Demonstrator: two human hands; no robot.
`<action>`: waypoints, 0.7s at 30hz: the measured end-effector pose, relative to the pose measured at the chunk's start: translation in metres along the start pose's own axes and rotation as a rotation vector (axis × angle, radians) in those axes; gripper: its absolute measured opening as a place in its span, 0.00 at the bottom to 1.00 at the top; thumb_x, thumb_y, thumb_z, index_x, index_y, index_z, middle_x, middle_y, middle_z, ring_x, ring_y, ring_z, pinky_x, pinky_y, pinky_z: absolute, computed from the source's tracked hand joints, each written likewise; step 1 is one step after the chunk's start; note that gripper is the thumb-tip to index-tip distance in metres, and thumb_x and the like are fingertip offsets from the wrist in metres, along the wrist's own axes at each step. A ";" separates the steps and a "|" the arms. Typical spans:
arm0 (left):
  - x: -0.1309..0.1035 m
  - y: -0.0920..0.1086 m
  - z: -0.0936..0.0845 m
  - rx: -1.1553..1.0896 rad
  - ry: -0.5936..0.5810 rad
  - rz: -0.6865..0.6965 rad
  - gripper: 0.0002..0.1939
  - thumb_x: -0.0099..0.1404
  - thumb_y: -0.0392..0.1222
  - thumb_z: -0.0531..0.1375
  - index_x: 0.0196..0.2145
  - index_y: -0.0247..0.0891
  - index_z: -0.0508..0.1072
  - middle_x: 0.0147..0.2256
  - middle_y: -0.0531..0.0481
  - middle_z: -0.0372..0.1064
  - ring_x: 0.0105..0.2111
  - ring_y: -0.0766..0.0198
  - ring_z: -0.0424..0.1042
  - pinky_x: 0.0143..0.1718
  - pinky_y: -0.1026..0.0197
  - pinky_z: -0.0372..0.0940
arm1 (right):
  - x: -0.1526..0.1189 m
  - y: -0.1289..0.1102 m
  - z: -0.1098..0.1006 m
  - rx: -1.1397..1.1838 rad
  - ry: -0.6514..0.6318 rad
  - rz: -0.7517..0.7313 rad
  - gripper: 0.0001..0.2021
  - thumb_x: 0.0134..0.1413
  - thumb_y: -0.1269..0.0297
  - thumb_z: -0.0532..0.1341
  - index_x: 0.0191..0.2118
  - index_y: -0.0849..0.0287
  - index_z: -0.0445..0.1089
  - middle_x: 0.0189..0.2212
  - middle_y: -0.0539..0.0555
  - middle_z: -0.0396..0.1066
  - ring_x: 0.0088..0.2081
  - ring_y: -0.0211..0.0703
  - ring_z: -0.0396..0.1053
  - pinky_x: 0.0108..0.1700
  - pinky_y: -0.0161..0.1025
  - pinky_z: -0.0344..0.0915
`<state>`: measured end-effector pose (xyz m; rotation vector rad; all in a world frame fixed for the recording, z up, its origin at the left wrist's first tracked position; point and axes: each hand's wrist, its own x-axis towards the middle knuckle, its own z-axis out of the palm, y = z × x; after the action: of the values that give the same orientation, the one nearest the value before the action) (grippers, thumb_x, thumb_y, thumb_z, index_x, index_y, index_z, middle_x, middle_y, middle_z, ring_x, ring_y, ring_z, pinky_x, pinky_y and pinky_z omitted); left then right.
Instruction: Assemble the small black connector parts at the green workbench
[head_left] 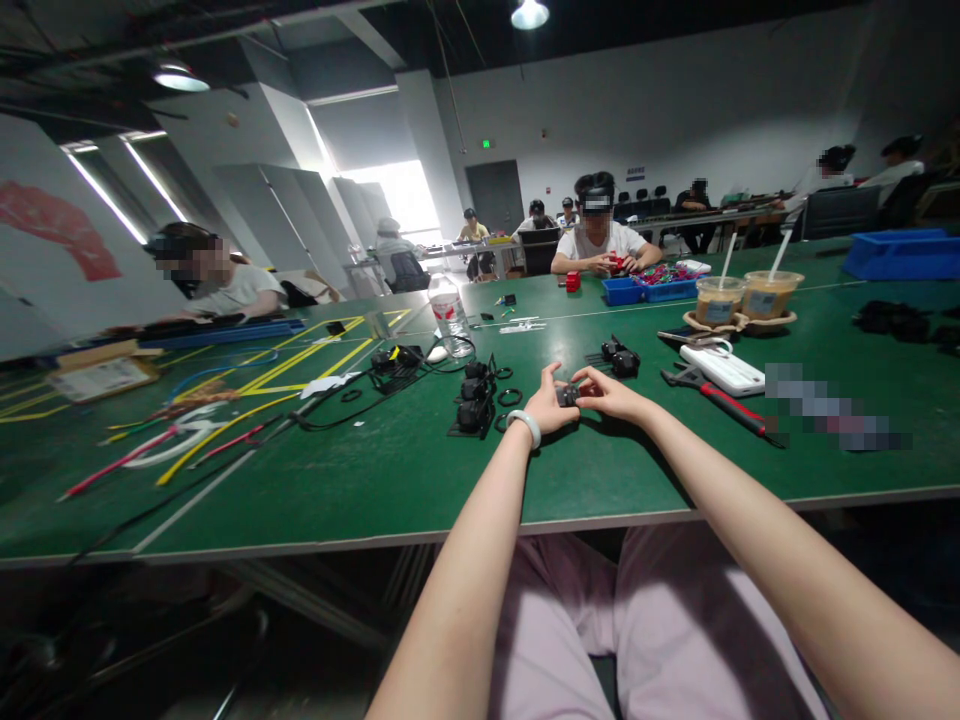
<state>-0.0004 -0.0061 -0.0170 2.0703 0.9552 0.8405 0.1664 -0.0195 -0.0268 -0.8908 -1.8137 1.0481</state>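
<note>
Both my hands meet over the green table [420, 480], around a small dark grey block-like part [568, 396]. My left hand [549, 405], with a pale bangle at the wrist, has its fingers closed on the part's left side. From the right, my right hand [606, 393] pinches the same part between thumb and fingers. Just left of my hands stands a row of black blocky parts [474, 400], with several black rings [510, 397] beside it. Beyond my right hand lies another black part [621, 358].
Pliers with red-black handles [724, 405], a white power bank [722, 370] and two iced drinks [746, 298] are on the right. A water bottle [448, 315] stands ahead. Coloured cables [225, 440] spread over the left. Across the table a person [600, 245] handles a red part near blue trays [660, 288].
</note>
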 end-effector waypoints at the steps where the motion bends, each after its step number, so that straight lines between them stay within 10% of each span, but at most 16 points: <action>1: 0.000 0.000 0.000 0.002 -0.003 0.005 0.45 0.42 0.33 0.60 0.53 0.39 0.38 0.36 0.48 0.58 0.29 0.69 0.62 0.39 0.54 0.59 | -0.001 -0.001 0.000 0.019 -0.017 -0.007 0.19 0.38 0.69 0.59 0.41 0.57 0.56 0.29 0.48 0.63 0.30 0.34 0.62 0.35 0.36 0.59; 21: 0.000 0.001 0.001 0.001 -0.009 0.002 0.45 0.43 0.34 0.60 0.53 0.39 0.38 0.36 0.48 0.59 0.28 0.69 0.62 0.38 0.54 0.59 | -0.001 0.000 0.002 -0.035 0.000 -0.016 0.17 0.37 0.70 0.58 0.38 0.59 0.57 0.30 0.49 0.64 0.30 0.34 0.63 0.35 0.36 0.60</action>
<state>0.0004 -0.0066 -0.0165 2.0746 0.9483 0.8311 0.1645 -0.0209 -0.0273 -0.8960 -1.8413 1.0089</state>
